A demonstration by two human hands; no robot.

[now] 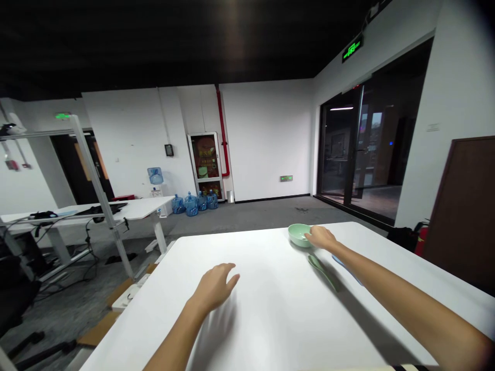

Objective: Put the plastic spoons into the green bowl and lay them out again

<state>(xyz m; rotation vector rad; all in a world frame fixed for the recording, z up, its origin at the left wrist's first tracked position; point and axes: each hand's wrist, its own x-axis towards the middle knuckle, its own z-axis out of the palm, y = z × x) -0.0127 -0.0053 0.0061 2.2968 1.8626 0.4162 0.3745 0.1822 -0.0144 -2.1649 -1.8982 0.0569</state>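
Observation:
Near the far edge of the white table (266, 309) is a light green bowl (297, 236). My right hand (323, 237) is closed on the bowl's right rim, with the fingertips at the inner side. A darker green spoon (324, 273) lies on the table just in front of the bowl, below my right wrist. Part of a blue object (341, 263) shows beside my right forearm, which hides the rest; its kind is unclear. Over the left half of the table, my left hand (215, 286) is open, thumb and fingers apart, holding nothing.
At the table's bottom edge, a pale strip with dark stripes (406, 368) is partly visible. Cardboard and boxes (121, 293) sit on the floor to the left, near another white desk (139, 207) with a metal frame. Several blue water bottles (191, 205) stand by the wall.

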